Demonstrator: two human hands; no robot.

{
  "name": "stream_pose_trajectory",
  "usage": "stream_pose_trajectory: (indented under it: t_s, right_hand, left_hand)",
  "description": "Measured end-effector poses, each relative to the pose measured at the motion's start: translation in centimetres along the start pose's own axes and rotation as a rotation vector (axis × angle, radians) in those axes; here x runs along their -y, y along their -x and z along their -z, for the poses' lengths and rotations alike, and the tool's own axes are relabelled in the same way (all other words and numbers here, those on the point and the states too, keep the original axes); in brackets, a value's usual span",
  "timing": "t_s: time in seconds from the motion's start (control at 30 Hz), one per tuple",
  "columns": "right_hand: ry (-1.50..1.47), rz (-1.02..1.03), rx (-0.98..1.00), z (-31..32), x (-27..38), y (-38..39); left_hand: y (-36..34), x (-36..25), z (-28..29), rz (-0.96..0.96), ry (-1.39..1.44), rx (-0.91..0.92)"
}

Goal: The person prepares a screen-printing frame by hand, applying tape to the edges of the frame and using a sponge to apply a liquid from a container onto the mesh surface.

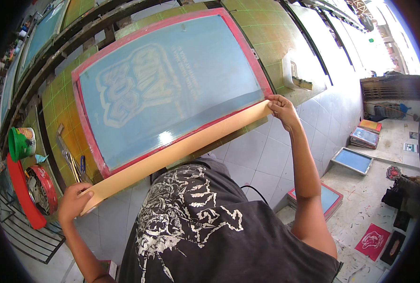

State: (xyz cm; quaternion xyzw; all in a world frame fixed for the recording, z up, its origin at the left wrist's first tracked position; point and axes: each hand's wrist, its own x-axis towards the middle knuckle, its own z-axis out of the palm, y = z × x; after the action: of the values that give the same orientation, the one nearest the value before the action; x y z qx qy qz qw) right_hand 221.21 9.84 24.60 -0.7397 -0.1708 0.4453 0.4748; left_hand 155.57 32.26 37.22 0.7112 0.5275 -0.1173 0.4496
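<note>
A long, wide strip of tan tape [186, 139] is stretched between my hands along the near edge of a silk-screen frame. My left hand [75, 203] pinches its left end, just past the near-left corner. At the near-right corner, my right hand [283, 112] grips the other end between thumb and fingers. The screen [210, 61] has pale blue mesh with a faint lettered design and a red border. It lies on a green-gridded board [61, 101]. Whether the tape touches the near border along its whole length I cannot tell.
Left of the board stand a green tub [22, 144] and a round red tin [41, 188] of small tools. Scissors [82, 165] lie on the board's left part. A white container [297, 78] sits to the right. More framed screens [352, 161] rest at far right.
</note>
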Motion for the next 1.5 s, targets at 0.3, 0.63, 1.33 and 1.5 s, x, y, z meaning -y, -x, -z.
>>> stream_pose_trajectory:
  t_s: [0.3,0.63,1.33,1.5]
  right_hand:
    - [0.151,0.216,-0.175,-0.7,-1.6,-3.5]
    - [0.286,0.267,-0.384,-2.2,-2.1,-4.1]
    - [0.419,0.271,-0.497,-2.3,-2.4,-5.0]
    - [0.407,0.283,-0.512,-2.5,-2.6,-5.1]
  left_hand:
    - [-2.3,-0.8,-1.7,-0.027,0.0,-0.032]
    - [-3.6,-2.2,-1.8,0.029,0.053,0.06]
    - [-5.5,-1.2,-2.1,0.015,-0.008,0.063]
    - [-5.7,-1.3,-2.1,-0.002,-0.048,0.055]
